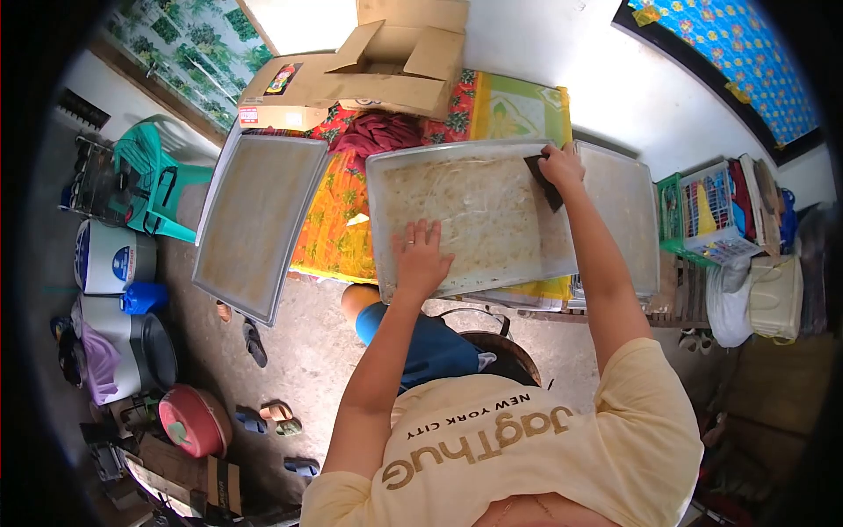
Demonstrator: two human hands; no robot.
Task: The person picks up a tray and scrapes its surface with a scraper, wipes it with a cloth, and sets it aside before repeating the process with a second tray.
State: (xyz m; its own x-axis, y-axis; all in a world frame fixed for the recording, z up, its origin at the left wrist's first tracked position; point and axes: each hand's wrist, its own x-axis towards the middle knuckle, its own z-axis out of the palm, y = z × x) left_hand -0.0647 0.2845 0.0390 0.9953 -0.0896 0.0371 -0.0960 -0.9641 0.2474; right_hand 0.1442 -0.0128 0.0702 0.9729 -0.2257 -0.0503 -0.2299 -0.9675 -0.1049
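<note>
A large metal baking tray (474, 215) lies in front of me, its surface mottled with brown residue. On its near left part my left hand (423, 261) rests flat with the fingers spread, holding nothing. My right hand (564, 167) is at the tray's far right corner, closed on a dark flat pad (546, 183) that slants down over the tray's right side. Right of that strip, another metal tray (619, 215) is partly covered by my forearm. A third tray (261, 220), with a brownish surface, lies to the left, apart from the middle one.
Under the trays is a table with a bright patterned cover (329, 233). An open cardboard box (395, 70) and a dark red cloth (378, 136) lie at its back. A green chair (167, 180) stands left, plastic baskets (711, 211) right. Slippers (255, 342) lie on the floor.
</note>
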